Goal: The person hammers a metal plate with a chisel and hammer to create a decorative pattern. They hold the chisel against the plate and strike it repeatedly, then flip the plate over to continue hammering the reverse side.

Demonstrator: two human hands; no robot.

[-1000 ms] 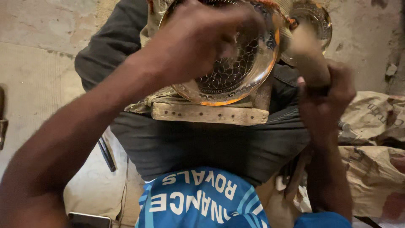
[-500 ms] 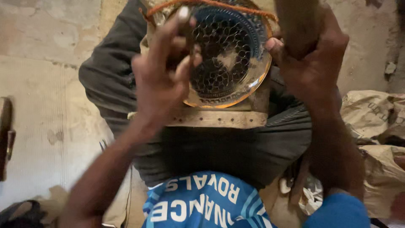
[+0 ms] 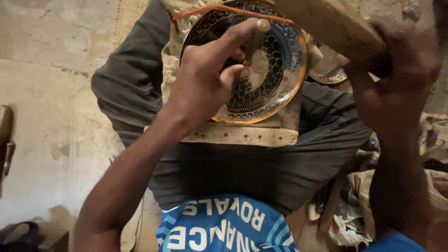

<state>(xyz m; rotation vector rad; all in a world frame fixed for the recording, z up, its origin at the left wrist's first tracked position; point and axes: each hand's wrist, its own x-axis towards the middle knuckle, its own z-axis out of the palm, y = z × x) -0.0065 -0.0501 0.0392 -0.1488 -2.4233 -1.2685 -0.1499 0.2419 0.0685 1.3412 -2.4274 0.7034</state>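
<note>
Engraved metal plate, round and shiny with a dark scale-like pattern and a golden rim, rests tilted on a wooden block across my lap; I am seated cross-legged on the floor in dark trousers. My left hand is closed around a slim metal punch, fingers wrapped and thumb pressed along it, with its tip set near the middle of the plate. My right hand is raised at the right edge of view, gripping the handle of a wooden mallet whose head sits above the plate's upper right rim. An orange cord runs across the top edge of the plate over a pad of coarse cloth. A second, smaller patterned piece peeks out just behind the plate on the right. Crumpled paper and rags lie on the floor by my right knee.

To do this well, I judge the punch should stay steady with its tip seated exactly on the pattern line before the mallet comes down, my fingers kept clear of the struck end. Light, even blows ought to keep the marks uniform, and the plate should sit firmly against the block so it cannot skid.
</note>
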